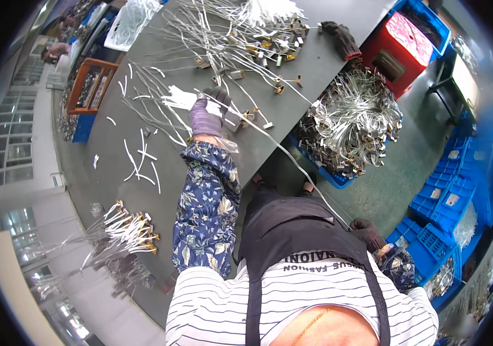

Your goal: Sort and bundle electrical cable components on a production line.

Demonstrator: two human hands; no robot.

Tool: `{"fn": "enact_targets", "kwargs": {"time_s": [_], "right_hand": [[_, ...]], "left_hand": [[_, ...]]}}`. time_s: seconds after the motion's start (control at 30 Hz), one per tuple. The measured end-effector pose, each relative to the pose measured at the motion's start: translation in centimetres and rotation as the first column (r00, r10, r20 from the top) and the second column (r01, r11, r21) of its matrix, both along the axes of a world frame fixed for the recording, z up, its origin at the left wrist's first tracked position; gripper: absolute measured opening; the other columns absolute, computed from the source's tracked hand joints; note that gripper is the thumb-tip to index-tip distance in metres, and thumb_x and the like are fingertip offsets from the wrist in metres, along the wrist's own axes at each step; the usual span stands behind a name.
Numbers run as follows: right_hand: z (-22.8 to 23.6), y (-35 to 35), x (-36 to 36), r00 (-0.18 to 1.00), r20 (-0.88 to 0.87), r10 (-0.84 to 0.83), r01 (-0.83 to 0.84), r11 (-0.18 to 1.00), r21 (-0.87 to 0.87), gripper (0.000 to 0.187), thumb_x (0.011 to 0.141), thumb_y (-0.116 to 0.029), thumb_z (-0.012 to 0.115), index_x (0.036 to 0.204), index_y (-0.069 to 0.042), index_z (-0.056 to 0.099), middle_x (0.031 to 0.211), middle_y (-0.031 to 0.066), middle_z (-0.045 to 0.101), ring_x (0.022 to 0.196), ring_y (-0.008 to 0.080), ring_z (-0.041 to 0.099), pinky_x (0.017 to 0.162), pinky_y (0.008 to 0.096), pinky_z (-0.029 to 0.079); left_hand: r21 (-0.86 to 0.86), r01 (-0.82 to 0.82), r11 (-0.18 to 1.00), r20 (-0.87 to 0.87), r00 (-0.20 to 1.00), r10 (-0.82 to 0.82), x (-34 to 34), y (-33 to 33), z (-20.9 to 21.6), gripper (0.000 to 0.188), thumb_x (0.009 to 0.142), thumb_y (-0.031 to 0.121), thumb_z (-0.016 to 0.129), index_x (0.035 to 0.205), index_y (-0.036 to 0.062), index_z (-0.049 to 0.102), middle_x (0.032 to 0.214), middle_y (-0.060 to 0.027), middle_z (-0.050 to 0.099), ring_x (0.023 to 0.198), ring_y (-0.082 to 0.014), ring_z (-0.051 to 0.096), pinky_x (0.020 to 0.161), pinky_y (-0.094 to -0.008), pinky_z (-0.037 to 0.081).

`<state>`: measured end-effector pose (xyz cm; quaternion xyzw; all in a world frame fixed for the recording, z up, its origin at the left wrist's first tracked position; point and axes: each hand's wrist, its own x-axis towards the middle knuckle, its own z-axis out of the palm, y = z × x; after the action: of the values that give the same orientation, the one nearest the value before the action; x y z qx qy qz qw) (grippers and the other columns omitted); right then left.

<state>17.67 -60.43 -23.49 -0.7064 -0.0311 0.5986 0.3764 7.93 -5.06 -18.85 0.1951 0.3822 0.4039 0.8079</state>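
My left hand, in a purple and dark grey glove, is closed over the table around a bunch of short white tubes. A long grey-white cable passes by its fingers and runs down past the table edge to my right hand. That hand, in a dark brown knitted glove, is closed on the cable beside my apron; its fingertips are partly hidden. Around my left hand lie cables with metal connectors. Loose white tubes are scattered to the left.
More connector cables cover the far table, beside a dark glove. A heaped cable bin and red stool stand right. Blue crates line the right side. A cable bundle lies at the left.
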Motion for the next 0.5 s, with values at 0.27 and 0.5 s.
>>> {"fn": "enact_targets", "kwargs": {"time_s": [0.27, 0.5], "right_hand": [[0.5, 0.8, 0.4, 0.999, -0.005, -0.032, 0.032, 0.999, -0.031, 0.013, 0.07, -0.003, 0.068, 0.073, -0.006, 0.056, 0.063, -0.0034, 0.051, 0.054, 0.0061, 0.045, 0.046, 0.0231, 0.034], [-0.6, 1.2, 0.4, 0.999, 0.014, 0.046, -0.046, 0.999, 0.008, 0.015, 0.07, -0.002, 0.069, 0.075, -0.007, 0.055, 0.067, -0.0043, 0.051, 0.06, 0.0063, 0.047, 0.05, 0.0227, 0.037]], "left_hand": [[0.164, -0.096, 0.982, 0.061, 0.994, 0.087, -4.1, 2.6, 2.3, 0.022, 0.092, 0.025, 0.051, 0.099, 0.0045, 0.057, 0.096, -0.0181, 0.063, 0.088, -0.0358, 0.063, 0.082, -0.055, 0.052], [0.216, -0.042, 0.975, 0.022, 0.999, 0.038, -4.7, 1.3, 3.5, 0.023, 0.093, 0.023, 0.048, 0.099, 0.0028, 0.057, 0.1, -0.0186, 0.063, 0.093, -0.0347, 0.062, 0.088, -0.0525, 0.05]]}}
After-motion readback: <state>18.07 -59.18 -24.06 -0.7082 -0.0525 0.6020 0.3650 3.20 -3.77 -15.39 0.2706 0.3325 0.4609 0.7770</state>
